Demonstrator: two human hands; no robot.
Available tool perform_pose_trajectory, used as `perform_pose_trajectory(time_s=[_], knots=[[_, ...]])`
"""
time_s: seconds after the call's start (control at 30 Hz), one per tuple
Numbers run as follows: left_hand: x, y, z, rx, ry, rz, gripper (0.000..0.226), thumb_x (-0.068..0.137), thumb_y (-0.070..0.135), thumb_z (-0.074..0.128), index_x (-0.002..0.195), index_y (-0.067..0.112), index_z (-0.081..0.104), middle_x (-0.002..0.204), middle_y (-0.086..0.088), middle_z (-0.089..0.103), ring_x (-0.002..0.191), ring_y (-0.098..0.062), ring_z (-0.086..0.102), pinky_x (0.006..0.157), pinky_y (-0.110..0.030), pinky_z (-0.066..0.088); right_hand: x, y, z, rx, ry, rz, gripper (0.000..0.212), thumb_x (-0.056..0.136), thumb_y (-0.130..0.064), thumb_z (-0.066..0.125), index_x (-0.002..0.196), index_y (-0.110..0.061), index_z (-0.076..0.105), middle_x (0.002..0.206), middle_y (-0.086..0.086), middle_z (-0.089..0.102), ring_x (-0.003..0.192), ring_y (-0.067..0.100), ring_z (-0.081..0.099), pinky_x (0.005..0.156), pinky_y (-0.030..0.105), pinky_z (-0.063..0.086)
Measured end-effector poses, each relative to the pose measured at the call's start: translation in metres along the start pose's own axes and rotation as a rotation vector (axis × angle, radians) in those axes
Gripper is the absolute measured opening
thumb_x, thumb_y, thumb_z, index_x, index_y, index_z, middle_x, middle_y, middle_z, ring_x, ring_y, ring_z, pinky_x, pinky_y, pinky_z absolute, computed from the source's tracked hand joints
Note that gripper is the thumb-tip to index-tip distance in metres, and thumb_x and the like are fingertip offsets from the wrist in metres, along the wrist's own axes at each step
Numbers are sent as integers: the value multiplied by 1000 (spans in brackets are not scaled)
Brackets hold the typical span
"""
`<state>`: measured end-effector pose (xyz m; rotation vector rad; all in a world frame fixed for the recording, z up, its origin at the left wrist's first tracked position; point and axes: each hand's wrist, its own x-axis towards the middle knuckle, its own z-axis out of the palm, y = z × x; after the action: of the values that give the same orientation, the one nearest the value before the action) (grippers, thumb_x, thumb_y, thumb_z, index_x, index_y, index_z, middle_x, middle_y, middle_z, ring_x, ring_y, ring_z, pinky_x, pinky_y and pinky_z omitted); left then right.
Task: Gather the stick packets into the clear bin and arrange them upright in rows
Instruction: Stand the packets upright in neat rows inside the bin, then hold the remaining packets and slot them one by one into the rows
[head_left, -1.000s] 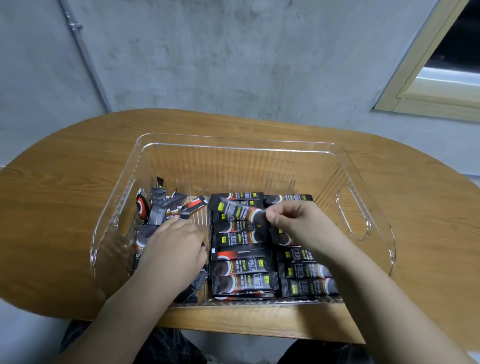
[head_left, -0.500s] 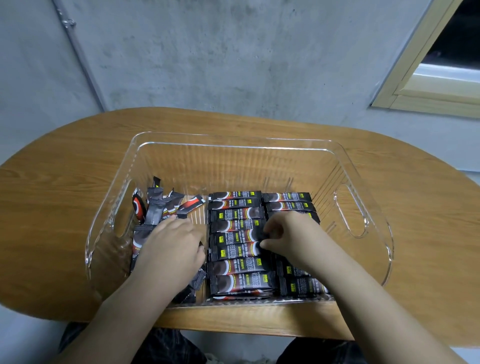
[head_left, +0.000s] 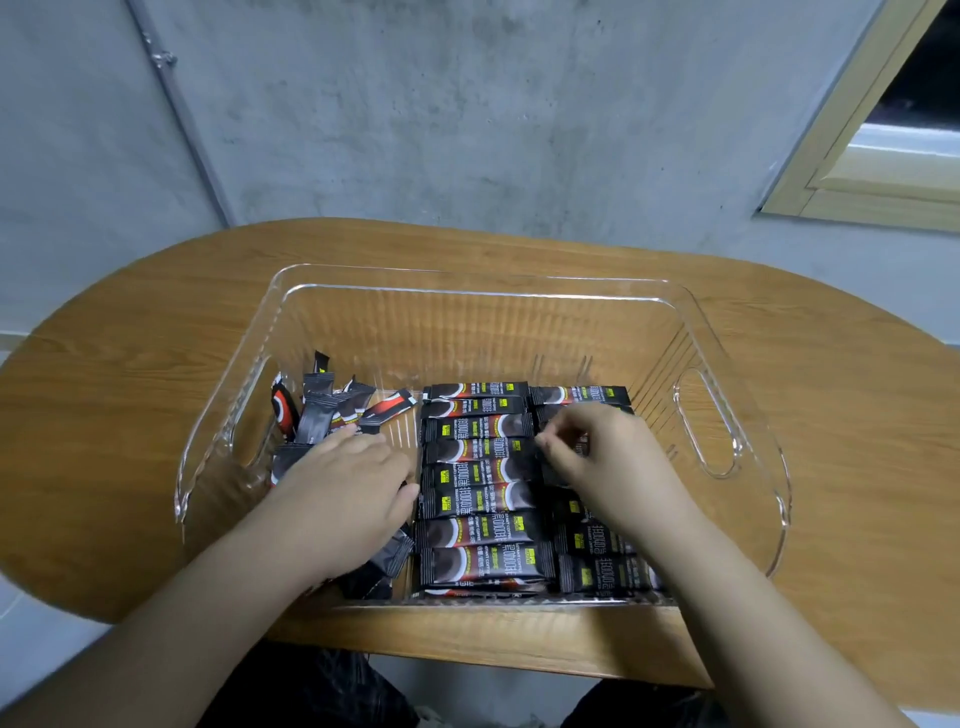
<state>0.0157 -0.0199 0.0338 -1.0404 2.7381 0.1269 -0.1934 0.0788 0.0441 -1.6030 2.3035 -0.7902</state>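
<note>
A clear bin (head_left: 483, 296) stands on the wooden table and holds dark stick packets. A middle column of packets (head_left: 480, 483) and a right column (head_left: 597, 571) lie flat, stacked front to back. Loose packets (head_left: 322, 410) are heaped at the bin's left end. My left hand (head_left: 343, 483) rests palm down on the loose heap, its fingers reaching the left edge of the middle column. My right hand (head_left: 597, 457) is over the far part of the right column, with curled fingers and thumb pinching a packet there. The packets under both hands are hidden.
The oval wooden table (head_left: 831, 415) reaches to a grey concrete wall behind. The bin has cut-out handles at its left (head_left: 254, 415) and right (head_left: 706, 421) ends. Its far half holds no packets. A window frame (head_left: 857, 156) is at the upper right.
My right hand held a packet above the columns, laid it down into the rows, then shifted right and further back onto the right column. My left hand stayed on the loose heap.
</note>
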Motion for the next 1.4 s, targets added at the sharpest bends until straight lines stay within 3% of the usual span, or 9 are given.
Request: perform_pose_trajectory(time_s=[0.17,0.3,0.43,0.57,0.73,0.9,1.03,1.2,1.4], knots=[[0,-9,-18,71,-251,102,49,101,43,21,147,24,24,155,8,23,146,-7,-2,118,-33,-9,1,14,1,-47,121,13,6,90,-22,58,88,-20,63,85,-9,58,91,15,51,70,25,29],[3,-9,-30,146,-438,125,69,93,51,36,152,27,8,160,5,5,146,-7,-10,118,-32,-10,0,18,4,-35,148,38,13,91,-20,57,100,-17,65,96,-6,57,102,16,47,78,22,30],[13,-7,-31,168,-563,80,85,86,53,52,152,28,3,160,4,1,146,-12,-12,115,-33,-12,-1,19,6,-23,176,92,24,92,-21,54,114,-15,60,112,-2,54,111,17,41,95,29,34],[22,-6,-29,116,-587,3,94,82,53,61,151,31,2,159,6,-1,146,-15,-10,117,-35,-8,0,20,2,41,252,160,34,89,-17,54,123,-14,52,122,4,48,118,20,35,102,35,32],[26,-11,-23,31,-566,-61,97,82,44,68,152,31,2,159,9,-5,147,-14,-8,117,-31,-2,3,20,2,60,258,188,44,88,-15,52,131,-13,43,134,5,40,126,21,30,107,31,23],[32,-12,-25,-16,-570,-101,94,82,35,72,153,27,11,156,15,5,144,-13,12,117,-31,17,6,23,4,39,244,178,45,88,-14,51,132,-12,40,137,6,38,130,23,28,109,33,23],[36,-17,-25,-87,-590,-156,94,78,30,77,151,32,17,157,14,10,144,-15,18,117,-37,22,9,27,7,45,256,123,45,88,-10,51,132,-6,40,140,9,37,133,24,26,112,32,20],[45,-6,-39,-59,-663,-188,92,81,24,74,152,30,15,160,7,10,146,-19,15,117,-40,20,11,36,7,50,246,80,47,90,-6,47,136,-3,36,149,11,28,143,20,15,118,29,8],[58,8,-46,74,-709,-127,93,84,29,71,152,29,8,160,6,7,146,-20,14,117,-41,21,13,48,-1,51,227,116,49,91,-6,49,138,-6,34,152,9,24,144,20,12,119,31,7]])
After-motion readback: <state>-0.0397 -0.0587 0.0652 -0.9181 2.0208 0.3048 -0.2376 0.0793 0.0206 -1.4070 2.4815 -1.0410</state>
